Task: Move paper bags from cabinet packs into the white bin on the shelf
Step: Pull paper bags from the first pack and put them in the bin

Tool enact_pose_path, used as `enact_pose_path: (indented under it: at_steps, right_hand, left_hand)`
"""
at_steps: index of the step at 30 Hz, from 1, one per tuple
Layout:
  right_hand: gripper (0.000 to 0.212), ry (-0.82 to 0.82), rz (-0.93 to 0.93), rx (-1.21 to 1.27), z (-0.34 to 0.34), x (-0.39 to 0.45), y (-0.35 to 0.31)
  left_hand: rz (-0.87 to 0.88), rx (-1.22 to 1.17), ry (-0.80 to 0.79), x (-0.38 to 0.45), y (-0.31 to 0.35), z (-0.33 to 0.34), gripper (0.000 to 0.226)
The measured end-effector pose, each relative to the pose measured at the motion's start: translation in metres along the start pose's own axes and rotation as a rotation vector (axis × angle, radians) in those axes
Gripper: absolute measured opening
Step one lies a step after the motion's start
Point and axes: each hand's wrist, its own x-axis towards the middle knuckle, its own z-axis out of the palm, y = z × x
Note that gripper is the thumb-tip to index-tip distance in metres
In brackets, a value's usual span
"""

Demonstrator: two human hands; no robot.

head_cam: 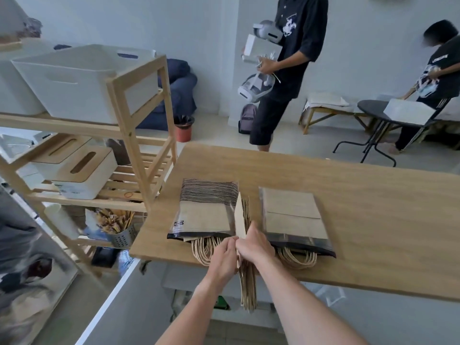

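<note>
Two plastic-wrapped packs of paper bags lie on the wooden cabinet top [348, 195]: a striped pack [206, 207] on the left and a plain brown pack [293, 215] on the right, rope handles hanging over the front edge. Between them a bundle of folded paper bags [242, 215] stands on edge, its handles dangling below the edge. My left hand [224, 255] and my right hand [254, 245] both grip the bundle's near end. The white bin [82, 78] sits on the top level of the wooden shelf [139, 125] at the left, open at the top.
The shelf's lower levels hold white boxes with wooden lids [82, 170] and a metal cup of sticks [119, 227]. One person [286, 70] stands beyond the cabinet holding headsets. Another person [433, 70] stands at a round black table [383, 113].
</note>
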Motion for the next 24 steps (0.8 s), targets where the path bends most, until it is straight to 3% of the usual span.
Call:
enact_pose_path:
  at_steps: [4,6,11,14,16,19,24]
  right_hand:
    - [0.09,-0.188,0.016,0.404,-0.01,0.01,0.008]
    - [0.102,-0.205,0.006,0.504,-0.009,0.012,0.013]
    - [0.078,-0.174,-0.058,0.725,-0.01,0.012,0.027]
    - [0.06,-0.16,-0.074,0.819,-0.011,0.013,0.031]
    - [0.062,-0.147,-0.077,0.848,-0.012,0.013,0.033]
    - [0.068,-0.198,-0.101,0.834,-0.014,0.014,0.031]
    - [0.072,-0.231,-0.104,0.861,-0.01,0.017,0.029]
  left_hand:
    - [-0.027,-0.085,-0.037,0.003,0.006,0.007,0.047]
    - [0.046,-0.038,-0.044,0.0,0.012,0.008,0.047]
    - [0.159,0.059,-0.064,-0.001,0.016,0.003,0.036]
    - [0.155,0.1,0.031,0.002,0.015,0.001,0.03]
    - [0.178,0.163,0.125,0.001,0.013,-0.005,0.021]
    - [0.256,0.258,0.121,-0.002,0.01,-0.017,0.048]
    - [0.306,0.344,0.072,-0.001,0.017,-0.016,0.034]
